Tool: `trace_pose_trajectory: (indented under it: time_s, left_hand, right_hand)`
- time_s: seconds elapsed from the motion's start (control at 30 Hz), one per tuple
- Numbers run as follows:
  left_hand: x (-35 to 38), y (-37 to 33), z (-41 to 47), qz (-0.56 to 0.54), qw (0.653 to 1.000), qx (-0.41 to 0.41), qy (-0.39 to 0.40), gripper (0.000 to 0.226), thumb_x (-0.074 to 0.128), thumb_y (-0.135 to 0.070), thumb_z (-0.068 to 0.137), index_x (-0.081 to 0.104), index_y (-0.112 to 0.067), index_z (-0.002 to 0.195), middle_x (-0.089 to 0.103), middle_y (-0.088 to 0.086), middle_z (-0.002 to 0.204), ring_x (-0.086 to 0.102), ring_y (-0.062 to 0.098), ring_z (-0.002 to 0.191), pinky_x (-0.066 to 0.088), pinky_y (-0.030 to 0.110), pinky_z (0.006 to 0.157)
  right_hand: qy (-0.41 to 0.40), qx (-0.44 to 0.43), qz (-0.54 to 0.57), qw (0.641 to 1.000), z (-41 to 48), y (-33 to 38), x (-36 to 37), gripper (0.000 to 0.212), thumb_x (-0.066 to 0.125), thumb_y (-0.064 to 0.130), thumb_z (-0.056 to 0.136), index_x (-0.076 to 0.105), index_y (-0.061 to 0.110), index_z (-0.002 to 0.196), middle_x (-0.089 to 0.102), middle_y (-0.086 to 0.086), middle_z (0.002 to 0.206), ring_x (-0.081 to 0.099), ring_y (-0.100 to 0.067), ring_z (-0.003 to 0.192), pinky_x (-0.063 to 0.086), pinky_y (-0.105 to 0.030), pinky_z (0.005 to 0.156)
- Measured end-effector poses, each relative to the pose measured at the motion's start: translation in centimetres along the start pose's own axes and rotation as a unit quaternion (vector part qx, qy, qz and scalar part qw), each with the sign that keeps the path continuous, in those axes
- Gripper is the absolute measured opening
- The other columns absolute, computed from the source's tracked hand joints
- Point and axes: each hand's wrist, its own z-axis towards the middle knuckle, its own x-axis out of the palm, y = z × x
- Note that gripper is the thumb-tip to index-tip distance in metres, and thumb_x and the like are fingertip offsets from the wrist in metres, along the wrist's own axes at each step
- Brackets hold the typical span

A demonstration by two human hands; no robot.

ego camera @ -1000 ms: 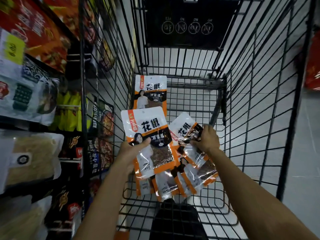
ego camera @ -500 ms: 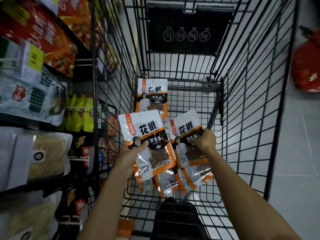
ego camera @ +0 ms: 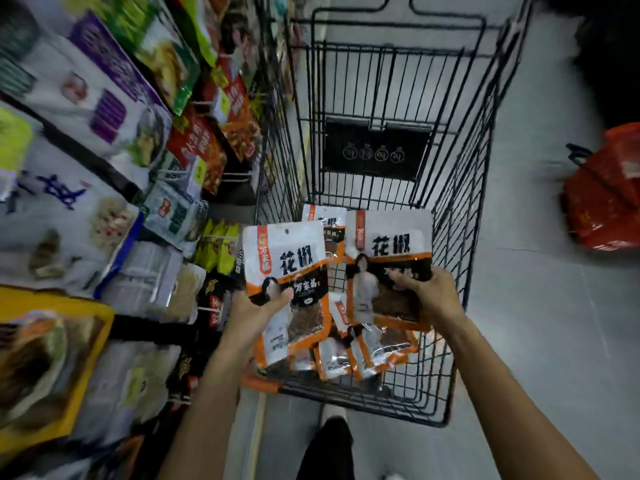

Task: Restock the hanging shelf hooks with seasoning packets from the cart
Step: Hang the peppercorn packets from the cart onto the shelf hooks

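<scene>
My left hand (ego camera: pixel 256 313) grips a white and orange seasoning packet (ego camera: pixel 284 258) upright above the near left corner of the black wire cart (ego camera: pixel 450 237), thumb across its front. My right hand (ego camera: pixel 429 292) holds a second packet (ego camera: pixel 388 244) of the same kind by its lower right side, raised over the cart. Several more packets (ego camera: pixel 346 358) lie in the cart bottom beneath both hands, and another packet (ego camera: pixel 323 220) leans against the cart's left wall behind them. The shelf hooks (ego camera: pixel 207 308) with hanging goods are to the left.
Shelving (ego camera: pixel 86 202) packed with hanging bags and boxes fills the left side, close against the cart. A red plastic bag (ego camera: pixel 602 199) lies on the grey floor at right. My dark trouser leg (ego camera: pixel 325 448) shows below the cart's near edge.
Both hands have lifted their packets higher out of the cart. The view has swung up and back, showing more of the shelving and the whole cart.
</scene>
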Motion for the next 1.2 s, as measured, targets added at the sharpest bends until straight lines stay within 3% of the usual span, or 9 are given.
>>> trace_pose_trajectory:
  time_s: [0.13, 0.3, 0.43, 0.5, 0.57, 0.87, 0.97, 1.1, 1.2]
  left_hand:
    - [-2.8, -3.3, -6.6, -0.029, 0.997, 0.069, -0.034, 0.054, 0.086, -0.033, 0.06, 0.066, -0.016, 0.108, 0.072, 0.002, 0.105, 0.067, 0.019, 0.099, 0.053, 0.04, 0.091]
    - [-5.6, -5.8, -17.6, -0.082, 0.977, 0.141, -0.134, 0.039, 0.074, -0.007, 0.077, 0.061, -0.014, 0.113, 0.068, -0.007, 0.106, 0.066, -0.002, 0.075, 0.058, 0.023, 0.072]
    - [-9.4, -6.0, -27.4, -0.091, 0.958, 0.167, -0.214, 0.032, 0.073, -0.009, 0.079, 0.059, -0.001, 0.107, 0.065, 0.022, 0.087, 0.067, 0.015, 0.096, 0.054, 0.02, 0.073]
    - [-11.4, -5.5, -32.5, -0.104, 0.949, 0.174, -0.242, 0.05, 0.074, -0.012, 0.079, 0.052, 0.009, 0.119, 0.058, 0.03, 0.099, 0.054, 0.041, 0.112, 0.052, 0.041, 0.09]
    - [-13.1, -5.4, -38.1, -0.1, 0.933, 0.206, -0.278, 0.022, 0.075, -0.015, 0.075, 0.06, -0.016, 0.091, 0.05, 0.014, 0.084, 0.057, 0.033, 0.086, 0.045, 0.042, 0.083]
    - [-19.9, 0.7, -60.8, -0.08, 0.858, 0.234, -0.45, 0.042, 0.074, -0.031, 0.068, 0.041, -0.035, 0.041, 0.025, -0.012, 0.046, 0.039, 0.01, 0.044, 0.042, 0.036, 0.064]
    - [-21.5, 4.1, -68.3, -0.077, 0.817, 0.242, -0.518, 0.036, 0.075, -0.029, 0.069, 0.046, -0.037, 0.049, 0.027, -0.007, 0.05, 0.044, 0.018, 0.05, 0.046, 0.027, 0.064]
    - [-23.6, 9.0, -78.2, -0.085, 0.778, 0.238, -0.576, 0.04, 0.079, -0.037, 0.065, 0.044, -0.02, 0.055, 0.028, 0.004, 0.057, 0.041, 0.021, 0.055, 0.038, 0.051, 0.06]
    - [-25.4, 12.3, -85.0, -0.11, 0.749, 0.255, -0.602, 0.068, 0.089, -0.043, 0.057, 0.031, -0.006, 0.06, 0.026, 0.005, 0.058, 0.03, 0.033, 0.06, 0.033, 0.052, 0.06]
  right_hand:
    - [0.106, -0.041, 0.047, 0.992, -4.5, 4.7, -1.2, 0.018, 0.079, 0.016, 0.072, 0.067, 0.007, 0.083, 0.073, -0.017, 0.091, 0.071, -0.032, 0.088, 0.058, -0.044, 0.078]
    - [0.237, -0.117, 0.031, 0.964, -10.7, 9.1, -1.9, 0.037, 0.082, 0.035, 0.054, 0.069, 0.015, 0.082, 0.075, -0.01, 0.088, 0.072, -0.021, 0.081, 0.056, -0.032, 0.069]
    - [0.334, -0.163, 0.017, 0.928, -15.8, 11.6, -1.0, 0.047, 0.087, 0.044, 0.045, 0.072, 0.016, 0.081, 0.076, -0.006, 0.085, 0.073, -0.018, 0.08, 0.055, -0.025, 0.061]
    - [0.379, -0.182, 0.024, 0.907, -19.1, 12.6, 0.1, 0.042, 0.088, 0.044, 0.046, 0.075, 0.023, 0.08, 0.076, -0.005, 0.085, 0.073, -0.018, 0.08, 0.055, -0.026, 0.061]
    - [0.423, -0.205, 0.029, 0.882, -23.0, 13.5, 1.5, 0.031, 0.086, 0.041, 0.05, 0.076, 0.03, 0.077, 0.076, 0.0, 0.082, 0.074, -0.016, 0.077, 0.055, -0.024, 0.058]
    - [0.622, -0.294, -0.018, 0.726, -43.0, 14.3, 8.4, 0.025, 0.077, 0.029, 0.071, 0.072, 0.017, 0.093, 0.075, 0.005, 0.093, 0.071, -0.006, 0.088, 0.055, -0.013, 0.064]
    - [0.669, -0.311, -0.007, 0.675, -50.6, 13.3, 10.7, 0.018, 0.076, 0.026, 0.07, 0.073, 0.018, 0.084, 0.076, 0.004, 0.087, 0.072, -0.008, 0.083, 0.054, -0.013, 0.062]
    - [0.713, -0.32, 0.0, 0.623, -60.6, 10.2, 13.1, 0.04, 0.078, 0.03, 0.065, 0.067, -0.003, 0.086, 0.074, -0.008, 0.088, 0.072, -0.014, 0.084, 0.054, -0.015, 0.065]
    - [0.738, -0.316, 0.008, 0.596, -67.8, 7.1, 14.2, 0.038, 0.081, 0.038, 0.059, 0.074, 0.01, 0.082, 0.075, -0.008, 0.09, 0.071, -0.019, 0.088, 0.055, -0.019, 0.066]
